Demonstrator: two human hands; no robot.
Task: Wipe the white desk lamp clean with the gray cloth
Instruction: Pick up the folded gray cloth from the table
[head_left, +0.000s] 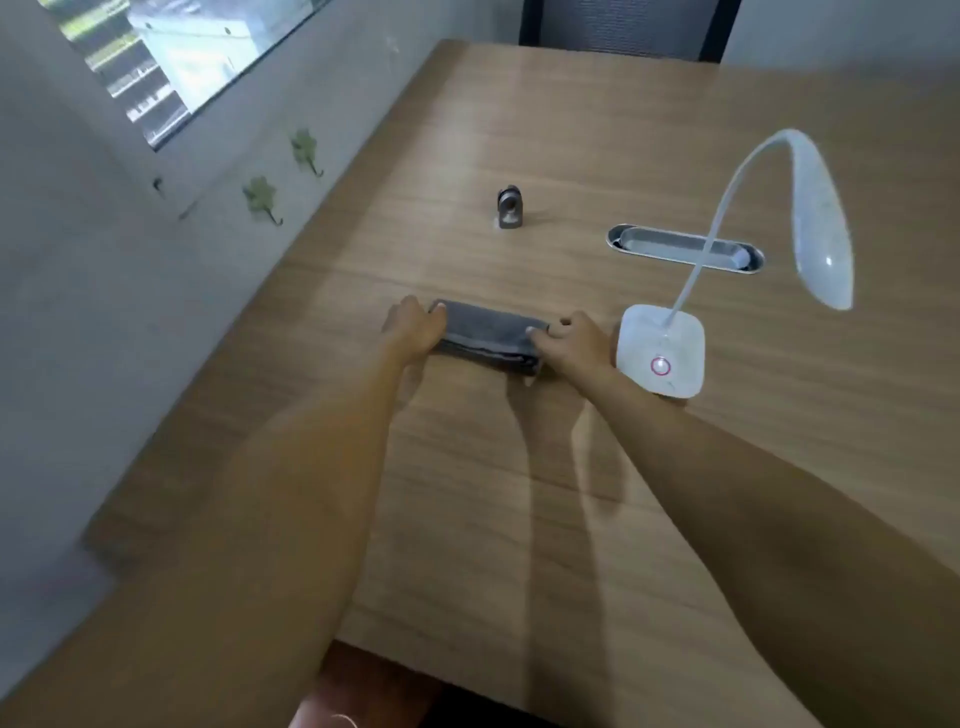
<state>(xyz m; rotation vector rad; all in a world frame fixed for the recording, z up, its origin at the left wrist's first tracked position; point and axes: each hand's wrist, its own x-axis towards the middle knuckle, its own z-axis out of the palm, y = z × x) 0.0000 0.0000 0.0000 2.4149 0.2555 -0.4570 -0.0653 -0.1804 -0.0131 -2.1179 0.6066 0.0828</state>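
Note:
A folded gray cloth (491, 335) lies flat on the wooden desk (519, 493) near its middle. My left hand (413, 327) grips the cloth's left end and my right hand (574, 340) grips its right end. Just right of my right hand stands the white desk lamp: a square base (662, 351) with a pink-ringed button, a thin curved neck, and a long head (823, 228) that bends down toward the desk on the right. The cloth is apart from the lamp.
A small dark metal stand (508, 208) sits farther back on the desk. A silver oval cable slot (685, 248) is set into the desk behind the lamp. A gray wall with leaf-shaped hooks (262, 197) runs along the left edge. A dark chair back (623, 26) stands beyond the far edge.

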